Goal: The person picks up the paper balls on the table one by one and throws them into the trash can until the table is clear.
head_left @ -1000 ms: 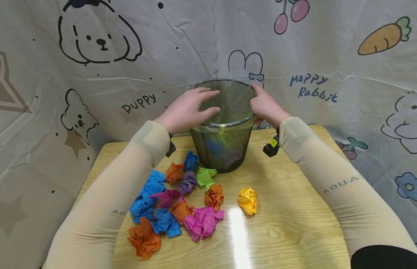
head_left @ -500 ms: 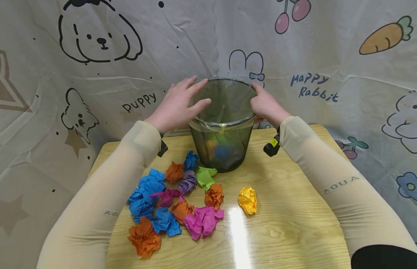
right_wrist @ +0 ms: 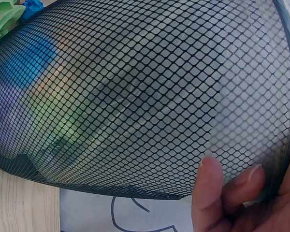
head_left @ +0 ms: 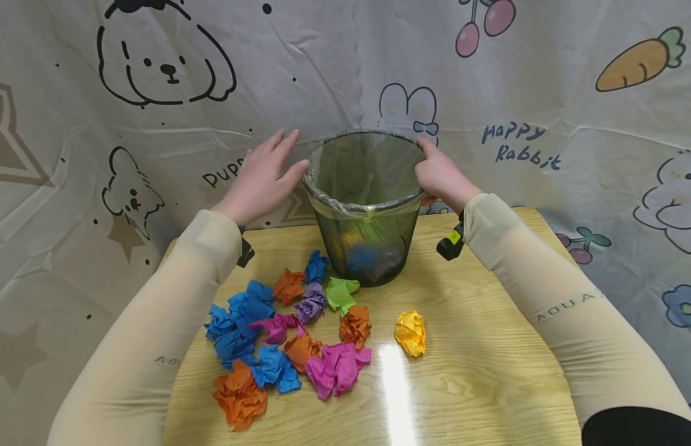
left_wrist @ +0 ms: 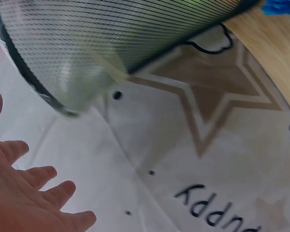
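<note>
A black mesh wastebasket (head_left: 367, 235) with a clear plastic liner stands upright at the back of the table, crumpled paper showing through its lower mesh. My right hand (head_left: 442, 173) grips its rim on the right side; in the right wrist view the fingers (right_wrist: 209, 183) press against the mesh from outside. Left of the basket my left hand (head_left: 261, 176) hovers, fingers spread, holding nothing. The left wrist view has this hand (left_wrist: 34, 193) apart from the basket wall. In front lie crumpled paper balls, among them a green one (head_left: 341, 293), a purple one (head_left: 311, 302) and a yellow one (head_left: 410, 333).
More paper balls cluster at the left of the wooden table (head_left: 479, 359): a blue one (head_left: 275, 368), a pink one (head_left: 338, 369) and an orange one (head_left: 240, 395). A printed curtain (head_left: 300, 62) hangs close behind the table.
My left hand has moved left, from over the basket's rim to a spot beside it, its fingers spreading. The right hand stays on the rim. Colours inside the basket have shifted.
</note>
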